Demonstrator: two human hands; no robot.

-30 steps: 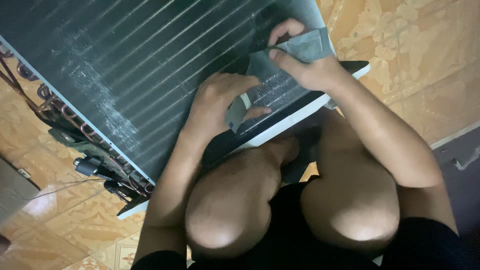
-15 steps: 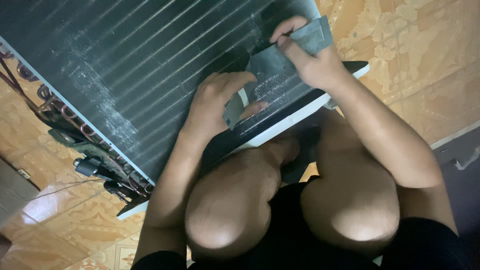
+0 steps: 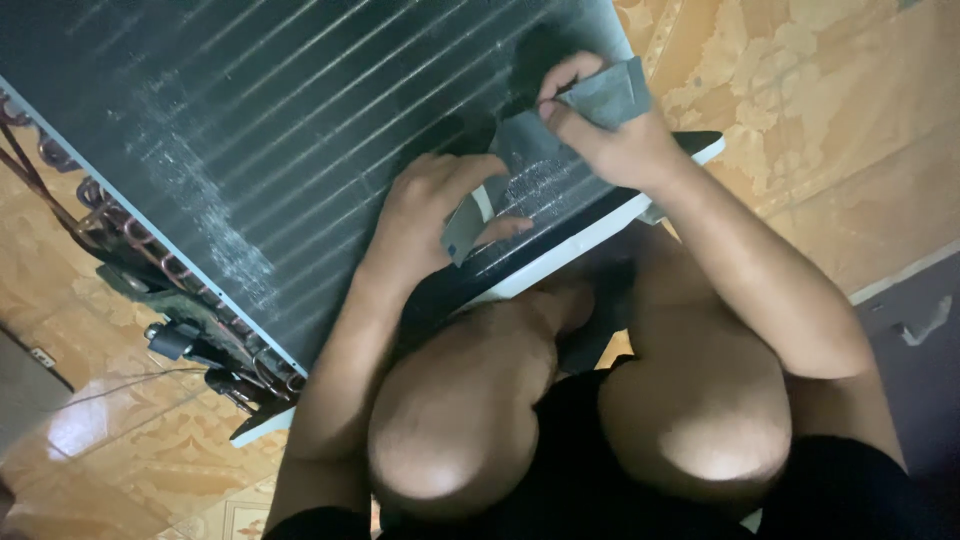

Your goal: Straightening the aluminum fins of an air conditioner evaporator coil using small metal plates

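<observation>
two hands stretch a grey strip over a finned coil

at the far left, bent copper tubes (image 3: 120, 235) loop out of the end of the unit, with a dark bundle of fittings and wires (image 3: 200, 350) below them on the patterned tan tile floor (image 3: 830, 120). the large dark finned metal coil panel (image 3: 300, 130) fills the middle of the view, lying tilted on the floor, its fins running in long parallel rows, with a pale scuffed patch near its lower left part. a white plastic edge frame (image 3: 590, 240) borders its near side.

the left hand (image 3: 425, 215) rests on the panel close to that frame, its fingers curled shut on the lower end of a flat grey strip of flexible material, foil or tape by the look of it (image 3: 535, 160). the strip runs up and to the right across the fins, lying against them near the panel's right-hand end. the right hand (image 3: 610, 140) pinches the upper end between thumb and forefinger, fingers closed on it. the person's bare knees (image 3: 450, 440) sit just below, close to the frame.

the step in hand seems to be positioning or pulling the strip along the fins. a next move would likely call for both grips to hold firm and keep the strip taut and flat, since thin fins probably bend easily under pressure.
</observation>
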